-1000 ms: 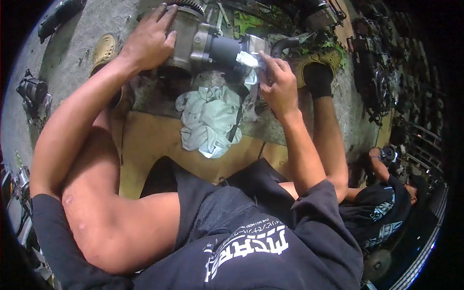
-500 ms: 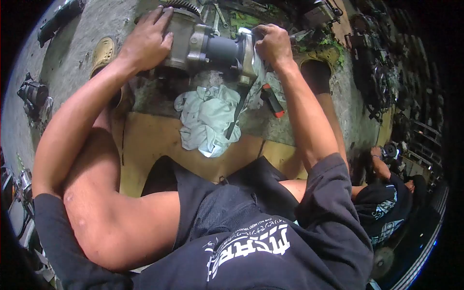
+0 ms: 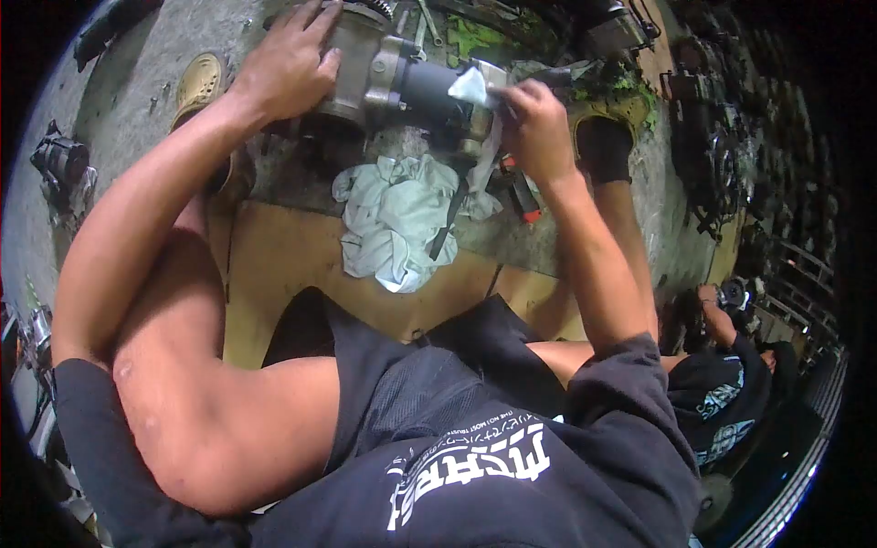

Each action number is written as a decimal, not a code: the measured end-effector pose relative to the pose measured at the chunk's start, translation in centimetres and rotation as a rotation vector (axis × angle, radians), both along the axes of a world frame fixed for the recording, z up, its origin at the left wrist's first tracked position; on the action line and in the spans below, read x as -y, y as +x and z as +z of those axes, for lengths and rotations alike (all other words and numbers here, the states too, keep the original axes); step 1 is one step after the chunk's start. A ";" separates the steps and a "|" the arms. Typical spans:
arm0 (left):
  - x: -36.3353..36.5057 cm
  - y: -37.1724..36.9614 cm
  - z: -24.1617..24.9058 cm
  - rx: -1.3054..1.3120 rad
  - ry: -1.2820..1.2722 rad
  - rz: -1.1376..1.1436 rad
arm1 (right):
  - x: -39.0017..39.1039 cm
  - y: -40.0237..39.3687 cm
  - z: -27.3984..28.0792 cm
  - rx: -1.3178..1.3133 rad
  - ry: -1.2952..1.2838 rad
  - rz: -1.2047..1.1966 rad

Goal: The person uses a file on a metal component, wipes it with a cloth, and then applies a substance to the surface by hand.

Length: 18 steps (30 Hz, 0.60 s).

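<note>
A metal assembly (image 3: 361, 78) with a rounded housing, a dark cylinder and a toothed gear (image 3: 375, 7) lies across the top of the view. My left hand (image 3: 288, 64) rests on the housing's left part with its fingers spread. At the assembly's right end, my right hand (image 3: 539, 123) is closed on a light cloth (image 3: 469, 87), whose tip lies against the end of the dark cylinder. Part of this cloth hangs below the hand. Below the assembly sits a crumpled pale cloth (image 3: 397, 219), with a thin dark strip (image 3: 446, 228) at its right edge.
A black and red tool (image 3: 524, 196) lies right of the pale cloth. Wrenches (image 3: 427, 23) lie behind the assembly. Cardboard (image 3: 274, 256) covers the floor before me. Dark metal parts (image 3: 59, 164) lie left; another person (image 3: 726, 388) works at lower right.
My right hand has moved down and slightly right, and the light cloth's tip now shows over the cylinder's end. My left hand has shifted slightly right with the assembly.
</note>
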<state>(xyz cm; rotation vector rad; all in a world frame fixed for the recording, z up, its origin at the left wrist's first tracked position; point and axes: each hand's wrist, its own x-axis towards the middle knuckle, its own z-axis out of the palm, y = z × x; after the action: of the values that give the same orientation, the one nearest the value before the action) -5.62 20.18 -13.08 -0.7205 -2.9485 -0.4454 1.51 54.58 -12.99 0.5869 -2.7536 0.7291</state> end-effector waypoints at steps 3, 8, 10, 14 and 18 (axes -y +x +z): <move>-0.3 0.0 -0.4 -0.101 -0.026 -0.017 | -0.9 -4.7 -1.4 -0.039 0.072 -0.123; -0.2 0.1 0.0 -0.107 -0.024 -0.021 | -0.4 -5.7 -1.8 0.086 0.020 -0.175; -0.8 0.3 1.3 -0.029 -0.033 0.002 | 0.4 -3.8 -1.0 0.082 -0.045 -0.097; -1.1 0.3 1.8 0.080 0.033 0.031 | -0.4 -4.8 -1.1 0.081 -0.053 -0.013; -0.9 0.1 1.6 0.037 -0.037 0.008 | 0.6 -7.5 -1.5 0.112 0.029 -0.102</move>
<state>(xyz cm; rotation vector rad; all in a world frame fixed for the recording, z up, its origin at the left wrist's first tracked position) -5.50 21.11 -11.51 -0.7122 -3.0001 -0.4097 -6.02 53.96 -14.47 0.4199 -2.8770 0.7206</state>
